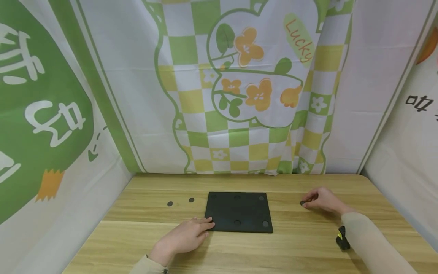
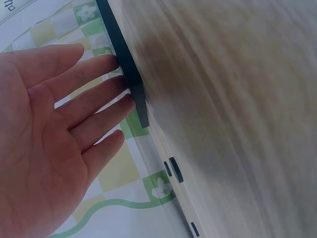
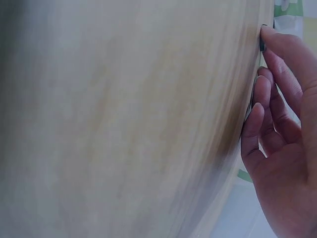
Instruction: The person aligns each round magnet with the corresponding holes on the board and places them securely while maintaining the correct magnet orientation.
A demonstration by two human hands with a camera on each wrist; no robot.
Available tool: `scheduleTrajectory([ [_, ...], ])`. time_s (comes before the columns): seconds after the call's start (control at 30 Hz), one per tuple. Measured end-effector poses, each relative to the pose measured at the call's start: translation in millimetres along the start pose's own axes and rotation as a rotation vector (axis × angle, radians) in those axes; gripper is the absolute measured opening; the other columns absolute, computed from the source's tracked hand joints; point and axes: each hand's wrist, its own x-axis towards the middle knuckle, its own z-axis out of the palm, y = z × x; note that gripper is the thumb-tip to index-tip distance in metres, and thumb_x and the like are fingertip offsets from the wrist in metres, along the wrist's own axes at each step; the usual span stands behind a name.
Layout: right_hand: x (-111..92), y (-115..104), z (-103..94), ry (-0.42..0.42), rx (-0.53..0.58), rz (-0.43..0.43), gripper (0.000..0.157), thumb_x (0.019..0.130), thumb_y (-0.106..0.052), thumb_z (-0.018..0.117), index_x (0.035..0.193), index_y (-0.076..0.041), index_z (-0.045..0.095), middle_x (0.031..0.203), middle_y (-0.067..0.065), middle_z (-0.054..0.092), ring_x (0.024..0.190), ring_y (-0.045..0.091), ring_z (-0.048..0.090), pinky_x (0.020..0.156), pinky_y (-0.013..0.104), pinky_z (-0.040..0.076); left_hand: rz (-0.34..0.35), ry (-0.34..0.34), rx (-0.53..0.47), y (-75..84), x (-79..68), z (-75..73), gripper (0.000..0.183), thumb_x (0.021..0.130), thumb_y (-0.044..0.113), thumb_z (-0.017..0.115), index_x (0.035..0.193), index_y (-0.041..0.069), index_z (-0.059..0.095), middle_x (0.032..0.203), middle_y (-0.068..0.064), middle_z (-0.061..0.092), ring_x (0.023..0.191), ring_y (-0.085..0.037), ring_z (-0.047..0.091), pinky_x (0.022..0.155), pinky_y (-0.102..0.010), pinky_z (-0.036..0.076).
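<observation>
A flat black rectangular board (image 1: 238,211) lies on the wooden table, with several round marks on its face. My left hand (image 1: 186,235) rests its fingertips on the board's front left corner. Seen from the left wrist, the fingers of the left hand (image 2: 54,114) are extended and meet the board's edge (image 2: 124,54). To the right of the board, my right hand (image 1: 325,199) pinches a small dark disc (image 1: 302,203) at the tabletop. In the right wrist view the other fingers of the right hand (image 3: 287,129) are curled, and the disc (image 3: 262,44) is mostly hidden.
Two small dark discs, a nearer one (image 1: 170,204) and a farther one (image 1: 191,199), lie left of the board. A black strap with a yellow-green mark (image 1: 343,238) is by the right sleeve. Printed curtains (image 1: 191,95) hang behind the wooden table (image 1: 273,251) and at its sides.
</observation>
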Motion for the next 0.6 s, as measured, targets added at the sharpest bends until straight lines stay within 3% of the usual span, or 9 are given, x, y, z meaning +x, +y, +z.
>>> scheduleTrajectory([
  [0.6, 2.1, 10.0, 3.3, 0.043, -0.043, -0.064, 0.018, 0.077, -0.028, 0.079, 0.086, -0.012, 0.075, 0.08, -0.003, 0.068, 0.067, -0.001, 0.058, 0.06, 0.02, 0.051, -0.005, 0.003, 0.009, -0.2, -0.2, -0.1, 0.037, 0.099, 0.018, 0.047, 0.134, 0.011, 0.056, 0.143, -0.009, 0.048, 0.132, -0.027, 0.045, 0.11, -0.05, 0.035],
])
